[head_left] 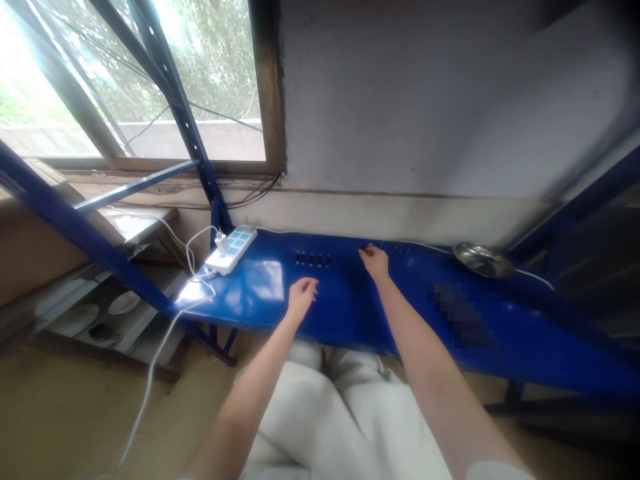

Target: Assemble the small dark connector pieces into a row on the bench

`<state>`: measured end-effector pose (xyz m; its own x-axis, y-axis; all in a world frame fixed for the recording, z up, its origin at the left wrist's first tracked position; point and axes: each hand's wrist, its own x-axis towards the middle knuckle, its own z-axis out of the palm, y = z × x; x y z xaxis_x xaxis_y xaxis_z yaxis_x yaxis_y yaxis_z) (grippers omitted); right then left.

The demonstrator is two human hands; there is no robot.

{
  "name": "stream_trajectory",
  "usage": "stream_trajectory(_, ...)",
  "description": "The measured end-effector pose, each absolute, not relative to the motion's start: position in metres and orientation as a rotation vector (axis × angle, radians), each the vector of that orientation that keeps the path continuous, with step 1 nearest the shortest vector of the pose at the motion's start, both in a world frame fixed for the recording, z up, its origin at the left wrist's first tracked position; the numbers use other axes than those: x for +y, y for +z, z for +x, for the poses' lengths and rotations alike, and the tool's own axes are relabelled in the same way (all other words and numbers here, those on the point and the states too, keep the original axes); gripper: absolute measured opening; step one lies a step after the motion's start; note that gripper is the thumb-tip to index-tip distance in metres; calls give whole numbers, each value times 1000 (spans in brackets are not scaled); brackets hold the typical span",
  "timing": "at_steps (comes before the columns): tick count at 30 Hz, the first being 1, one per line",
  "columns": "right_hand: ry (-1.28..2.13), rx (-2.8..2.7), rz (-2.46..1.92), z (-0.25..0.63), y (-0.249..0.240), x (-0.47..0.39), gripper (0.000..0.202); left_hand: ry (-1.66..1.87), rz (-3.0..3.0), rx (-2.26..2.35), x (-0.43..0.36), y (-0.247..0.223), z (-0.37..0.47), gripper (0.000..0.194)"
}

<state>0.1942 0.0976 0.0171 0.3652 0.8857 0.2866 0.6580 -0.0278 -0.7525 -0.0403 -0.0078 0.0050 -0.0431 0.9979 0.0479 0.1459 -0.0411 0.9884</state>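
On the blue table [340,313] stands a short row of several small dark pieces [311,259]. Just in front of that row is my left hand [303,295], its fingers curled together; whatever they hold, if anything, is too small to name. My right hand [374,260] is to the right of the row, near the table's back edge, with its fingertips pinched on or at something small and dark that I cannot make out. A few tiny bits [403,250] lie to the right of my right hand.
A white power strip [232,250] with a plug and white cables sits at the table's left end. A shiny metal dish [483,259] is at the back right, and a blurred-out dark object [463,317] lies before it. Blue frame posts [183,127] rise at the left.
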Motion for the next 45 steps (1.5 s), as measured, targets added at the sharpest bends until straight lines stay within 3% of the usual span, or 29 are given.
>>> stream_trajectory(18, 377, -1528, -2022, 194, -6, 122, 21, 1136, 1376, 1361, -17, 14, -39, 28)
stream_trajectory(45, 546, -1597, -2050, 211, -8, 140, 21, 1115, 1383, 1372, -18, 15, -39, 28)
